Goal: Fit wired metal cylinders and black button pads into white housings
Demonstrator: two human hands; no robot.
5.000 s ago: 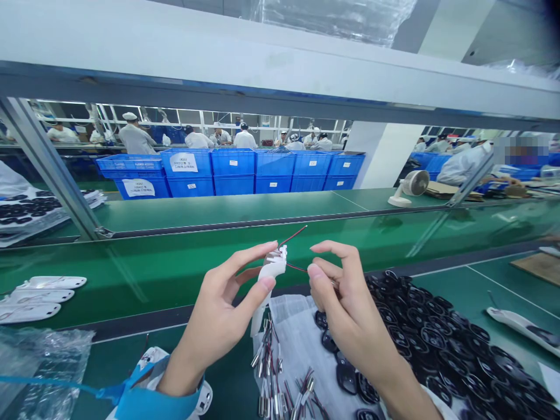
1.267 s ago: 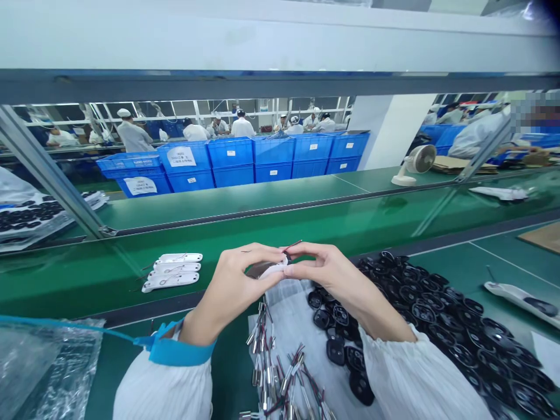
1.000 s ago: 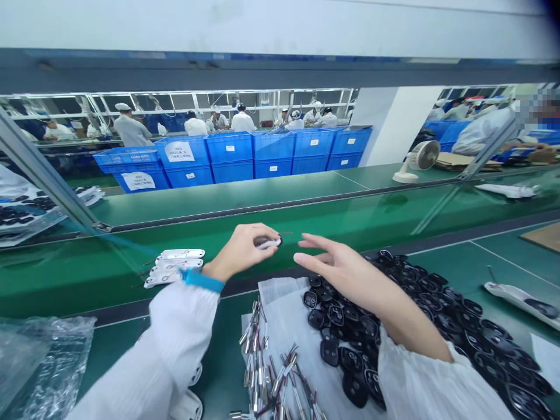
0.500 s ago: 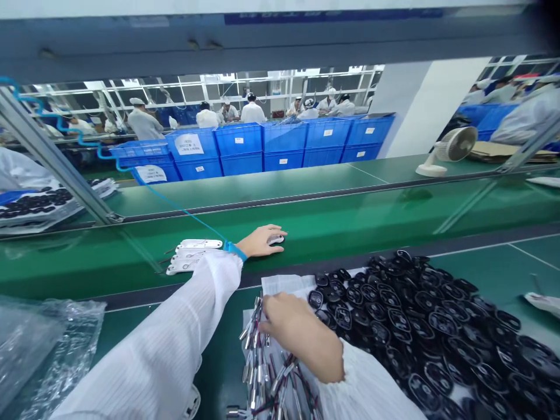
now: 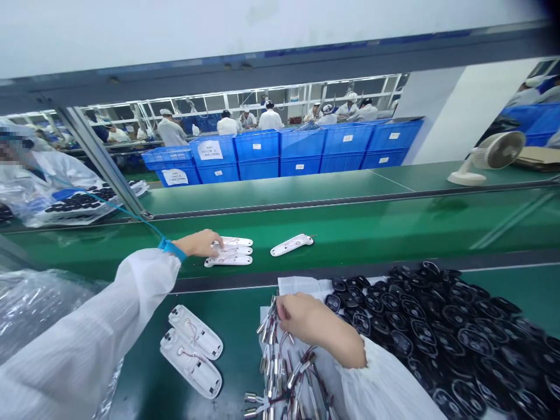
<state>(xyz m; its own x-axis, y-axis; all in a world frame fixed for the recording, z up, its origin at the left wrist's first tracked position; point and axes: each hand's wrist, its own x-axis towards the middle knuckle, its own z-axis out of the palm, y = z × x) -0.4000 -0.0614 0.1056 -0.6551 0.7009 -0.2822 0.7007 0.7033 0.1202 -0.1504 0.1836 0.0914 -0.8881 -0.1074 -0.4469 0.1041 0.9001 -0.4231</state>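
My left hand (image 5: 199, 243) is over the green belt, its fingers curled at the left ends of a group of white plastic housings (image 5: 236, 251) with thin wires inside. One more white housing (image 5: 289, 245) lies apart on the belt, to the right. Two others (image 5: 191, 363) rest side by side on the table below my left forearm. Over a pile of small silver motors with wires (image 5: 273, 367), my right hand (image 5: 301, 315) has its fingers pinched at the pile's far end; the fingertips are partly hidden.
Many black oval parts (image 5: 420, 326) cover the table at right. Clear plastic bags (image 5: 39, 309) lie at left. Across the belt are a metal post (image 5: 102, 160), stacked blue crates (image 5: 301, 149) and a small fan (image 5: 490, 154). Co-workers in white sit farther back.
My left hand has left the single housing lying on the belt and moved left to the group. My right hand stays at the motors. The camera view has shifted, showing two housings on the table.
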